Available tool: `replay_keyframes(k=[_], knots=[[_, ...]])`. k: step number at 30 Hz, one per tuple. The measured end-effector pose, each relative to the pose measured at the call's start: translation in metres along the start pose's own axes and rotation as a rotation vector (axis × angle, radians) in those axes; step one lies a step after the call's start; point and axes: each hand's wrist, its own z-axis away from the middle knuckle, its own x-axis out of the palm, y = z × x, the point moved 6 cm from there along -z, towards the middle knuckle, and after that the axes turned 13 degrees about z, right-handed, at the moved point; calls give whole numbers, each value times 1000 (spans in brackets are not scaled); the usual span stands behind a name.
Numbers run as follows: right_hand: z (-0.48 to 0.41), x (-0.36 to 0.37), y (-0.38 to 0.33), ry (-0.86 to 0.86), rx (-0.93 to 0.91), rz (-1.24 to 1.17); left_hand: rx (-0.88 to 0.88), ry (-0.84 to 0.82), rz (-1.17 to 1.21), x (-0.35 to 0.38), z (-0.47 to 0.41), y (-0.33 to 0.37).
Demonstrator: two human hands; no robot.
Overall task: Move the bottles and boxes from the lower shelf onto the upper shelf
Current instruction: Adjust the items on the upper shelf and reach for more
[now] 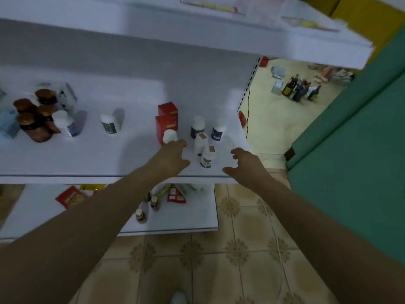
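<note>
On the upper shelf (87, 159) the left hand (173, 155) touches a white bottle (169, 136) crowded against two red boxes (167, 121), its grip impossible to tell, while the right hand (245, 162) hovers loosely open and holding nothing beside a cluster of bottles (207, 156), and small brown bottles (141, 216) stand on the lower shelf (192, 216).

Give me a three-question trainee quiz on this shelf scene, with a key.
1. True or false: the right hand holds a bottle.
2. What stands directly behind the white bottle at the fingertips of the left hand? A) two red boxes B) a yellow jar C) a glass cup
3. Fill in: the brown bottles with brown caps stand at the upper shelf's ___ end.
Key: 1 false; 2 A; 3 left.
</note>
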Motion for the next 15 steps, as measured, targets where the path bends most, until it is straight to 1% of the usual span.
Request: replay_keyframes(k=[5,8,13,15], knots=[[-58,45,14,-35,34,-109,-86,61,82,25,-67,-21],[-83,69,14,-67,17,-198,-93,115,145,40,-105,-27],[-108,84,6,-15,-27,-416,-32,136,338,57,-140,-23],[-111,87,6,6,-31,-469,8,162,363,56,-142,-23]])
